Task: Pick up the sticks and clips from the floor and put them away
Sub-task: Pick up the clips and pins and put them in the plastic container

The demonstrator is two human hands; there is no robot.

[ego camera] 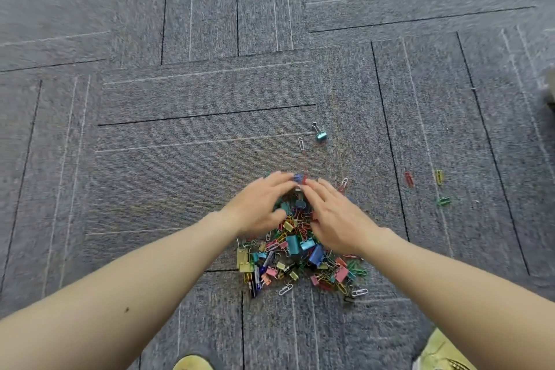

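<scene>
A heap of coloured binder clips and paper clips (300,252) lies on the grey carpet. My left hand (259,204) and my right hand (336,216) rest on the far side of the heap, palms down, fingers straight, fingertips almost meeting over a blue clip (297,179). Neither hand grips anything. Stray pieces lie apart: a teal binder clip (320,136), a silver paper clip (301,143), a red paper clip (408,179), a yellow paper clip (439,177) and a green paper clip (443,201). No sticks can be made out.
Grey carpet tiles (180,117) with dark and light lines cover the whole floor. My two yellow shoes (192,363) (441,354) show at the bottom edge. A pale object (549,87) sits at the right edge.
</scene>
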